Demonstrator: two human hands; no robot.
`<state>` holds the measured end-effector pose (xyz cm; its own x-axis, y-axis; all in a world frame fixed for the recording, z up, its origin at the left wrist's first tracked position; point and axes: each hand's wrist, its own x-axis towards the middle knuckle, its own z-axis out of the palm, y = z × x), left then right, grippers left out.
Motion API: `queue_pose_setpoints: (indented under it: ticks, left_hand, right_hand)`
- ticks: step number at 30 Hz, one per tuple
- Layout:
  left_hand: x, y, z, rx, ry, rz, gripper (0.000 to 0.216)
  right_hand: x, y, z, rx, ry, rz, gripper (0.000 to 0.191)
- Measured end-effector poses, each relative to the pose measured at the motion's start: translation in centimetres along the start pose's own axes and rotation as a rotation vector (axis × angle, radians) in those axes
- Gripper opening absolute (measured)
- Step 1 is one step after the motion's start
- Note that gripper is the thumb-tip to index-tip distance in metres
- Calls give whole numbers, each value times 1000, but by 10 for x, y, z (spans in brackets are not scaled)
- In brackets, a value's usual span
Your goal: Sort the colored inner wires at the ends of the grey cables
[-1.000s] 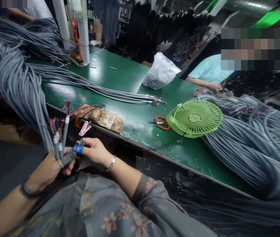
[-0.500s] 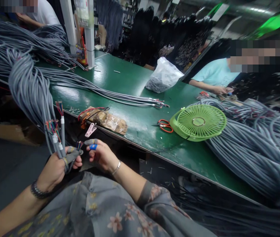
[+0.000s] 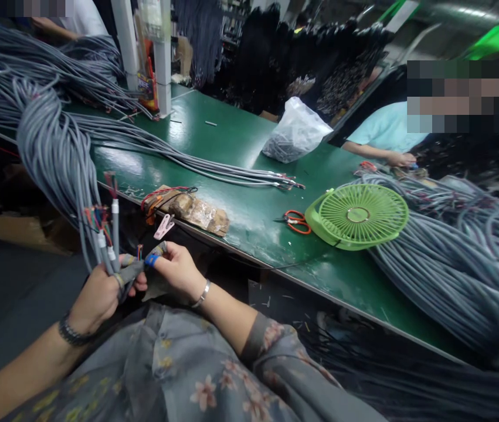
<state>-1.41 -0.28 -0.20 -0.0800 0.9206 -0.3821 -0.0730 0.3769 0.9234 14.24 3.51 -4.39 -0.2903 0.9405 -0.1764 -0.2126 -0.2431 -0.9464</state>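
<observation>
Head view: the left hand (image 3: 95, 296) sits low, in front of the lap, its fingers (image 3: 128, 272) clamped round a handful of grey sheathed cable ends (image 3: 112, 225) that stand upright. Their stripped tips show red, green and blue inner wires. The right hand (image 3: 177, 271) meets it from the right. Its thumb and forefinger, wrapped in grey and blue tape, are pinched together on the coloured wire tips (image 3: 139, 252) of one short end just above the left thumb. A silver bangle (image 3: 200, 293) is on the right wrist and a dark beaded band (image 3: 71, 334) on the left.

The held ends belong to a thick grey cable hank (image 3: 51, 152) that hangs over the near left edge of the long green table (image 3: 240, 140). On that edge lie a pink plastic clothes peg (image 3: 163, 226) and, touching it, a brown taped packet (image 3: 200, 214). Further along are orange-handled scissors (image 3: 295, 221), just beside a round light-green fan (image 3: 357, 214) lying face up. A flat run of grey cables (image 3: 196, 164) crosses the middle of the table. A large grey cable heap (image 3: 451, 258) covers its right end.

A clear plastic bag (image 3: 295, 135) with small dark parts inside stands at the far edge. Behind it a person in a pale blue shirt (image 3: 381, 132) rests a hand (image 3: 401, 159) on the table. A white post (image 3: 163, 53) carries a red-and-orange printed pack (image 3: 149, 88); its writing is too small to read. Black cable bundles (image 3: 275, 53) hang along the dim back wall.
</observation>
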Motion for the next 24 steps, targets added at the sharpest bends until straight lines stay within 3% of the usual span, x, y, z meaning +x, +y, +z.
queue_pose_setpoints:
  ticks: [6,11,17,24]
  left_hand:
    - [1,3,9,-150,165,30,31]
    - [2,-2,7,-125,124,3,35]
    - [1,-5,11,-38,75,6,33]
    - [3,-2,10,-77,116,7,35]
  right_hand:
    - [-11,12,0,2,-48,42,55]
    - [-4,4,-6,-13,-10,37,56]
    - [10,2,-2,116,-66,64,58]
    - [4,15,-1,156,7,141,59]
